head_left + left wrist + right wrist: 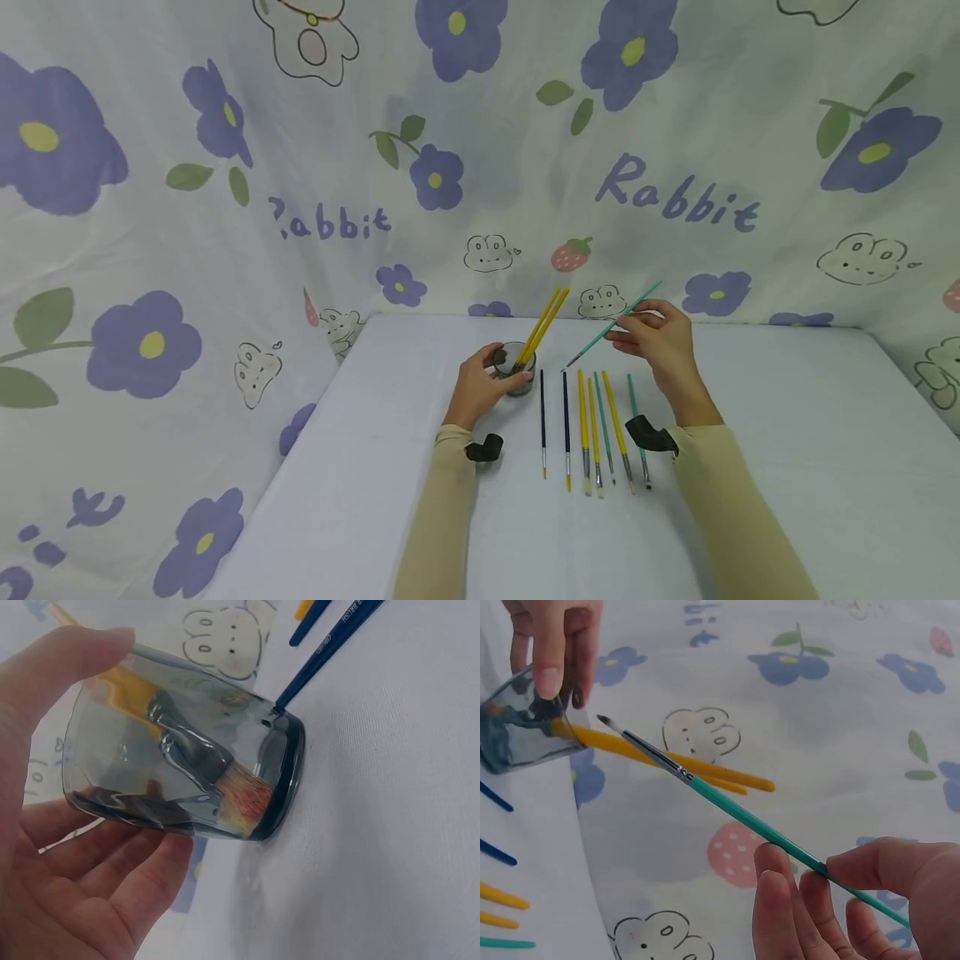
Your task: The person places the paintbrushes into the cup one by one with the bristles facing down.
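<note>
My left hand (483, 386) grips a clear grey drinking glass (202, 682) around its side, thumb and fingers on opposite walls. Two yellow paintbrushes (546, 327) lean in the glass, bristles down at its bottom, handles slanting up to the right. With thumb and fingertips my right hand (660, 337) pinches a teal paintbrush (742, 815) by its handle. Its dark, thin tip points down and left toward the glass, apart from it in the head view. The pinched brush is in the air above the far part of the table.
On the white table (360, 475) several paintbrushes lie in a row, bristles toward me: dark blue ones (566, 425) at left, then yellow ones (582, 417) and teal ones (603, 425). A cloth (525, 167) printed with flowers and rabbits hangs behind and at the left.
</note>
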A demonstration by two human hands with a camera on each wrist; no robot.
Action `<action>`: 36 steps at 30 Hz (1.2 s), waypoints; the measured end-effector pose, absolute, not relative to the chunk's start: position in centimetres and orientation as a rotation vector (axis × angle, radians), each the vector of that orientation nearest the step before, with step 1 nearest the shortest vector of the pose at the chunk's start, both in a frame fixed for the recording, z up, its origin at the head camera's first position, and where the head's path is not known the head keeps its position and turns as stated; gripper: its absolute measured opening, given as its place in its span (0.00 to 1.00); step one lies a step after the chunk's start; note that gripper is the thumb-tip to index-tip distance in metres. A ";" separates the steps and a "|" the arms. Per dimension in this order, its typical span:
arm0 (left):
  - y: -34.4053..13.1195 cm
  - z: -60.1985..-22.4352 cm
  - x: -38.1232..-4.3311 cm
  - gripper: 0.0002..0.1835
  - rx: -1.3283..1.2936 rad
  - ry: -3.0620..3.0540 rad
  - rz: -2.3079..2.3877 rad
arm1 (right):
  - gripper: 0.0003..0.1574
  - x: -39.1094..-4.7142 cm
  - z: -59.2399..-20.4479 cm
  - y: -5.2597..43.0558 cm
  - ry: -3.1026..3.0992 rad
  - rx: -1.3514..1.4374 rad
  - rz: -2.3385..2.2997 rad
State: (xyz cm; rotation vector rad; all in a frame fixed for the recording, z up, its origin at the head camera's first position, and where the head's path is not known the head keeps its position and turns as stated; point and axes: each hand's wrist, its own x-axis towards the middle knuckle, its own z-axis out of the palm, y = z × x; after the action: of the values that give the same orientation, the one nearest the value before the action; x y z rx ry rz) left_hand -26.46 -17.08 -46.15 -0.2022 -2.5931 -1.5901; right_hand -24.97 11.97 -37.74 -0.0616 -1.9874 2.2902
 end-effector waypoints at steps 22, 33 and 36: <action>-17.1 -46.4 -26.5 0.46 -0.174 -2.617 -1.567 | 0.20 -26.9 -37.4 6.8 -2.085 0.056 2.150; -17.1 -46.2 -26.4 0.45 -0.157 -2.626 -1.551 | 0.21 -27.3 -38.2 4.4 -2.158 0.072 2.063; -17.1 -46.2 -26.4 0.45 -0.158 -2.623 -1.554 | 0.20 -27.3 -38.5 4.0 -2.197 0.068 2.024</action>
State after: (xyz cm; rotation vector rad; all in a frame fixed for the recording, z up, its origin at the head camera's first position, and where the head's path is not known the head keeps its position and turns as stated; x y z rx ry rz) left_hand -26.41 -17.09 -46.17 -0.1576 -2.6229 -1.5542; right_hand -27.34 4.01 -38.54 0.0676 -2.1970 2.0236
